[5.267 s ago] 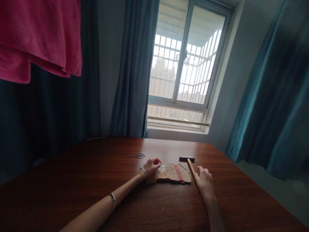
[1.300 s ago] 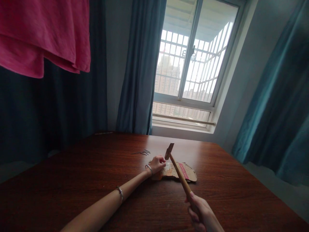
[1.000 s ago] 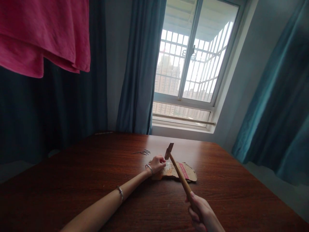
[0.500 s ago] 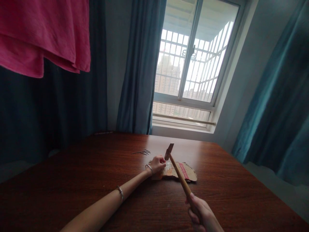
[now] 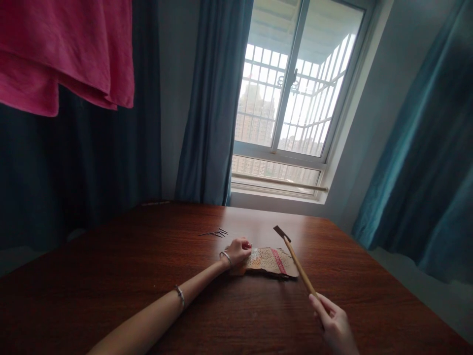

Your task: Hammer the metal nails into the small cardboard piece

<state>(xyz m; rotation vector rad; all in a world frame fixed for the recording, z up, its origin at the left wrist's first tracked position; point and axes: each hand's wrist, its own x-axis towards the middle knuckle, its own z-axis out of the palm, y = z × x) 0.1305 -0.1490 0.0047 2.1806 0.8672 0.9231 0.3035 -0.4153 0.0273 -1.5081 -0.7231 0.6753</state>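
Observation:
A flat brown cardboard piece [image 5: 269, 264] with dots and a red stripe lies on the dark wooden table [image 5: 129, 276]. My left hand [image 5: 238, 249] rests on its left end with fingers pinched together; what they pinch is too small to make out. My right hand [image 5: 334, 325] grips the end of a hammer's wooden handle [image 5: 300, 268]. The hammer's dark head [image 5: 281, 232] hangs in the air above the cardboard's right part, clear of my left hand.
Several thin nails [image 5: 214, 232] lie on the table behind my left hand. A window [image 5: 291, 93] with blue curtains [image 5: 207, 103] is beyond the table's far edge. A pink cloth [image 5: 66, 49] hangs at the upper left.
The hammer head has swung right and away from my left hand's fingers, now over the cardboard's right side. My right hand shifted right. The left hand stays pinched on the cardboard's left end.

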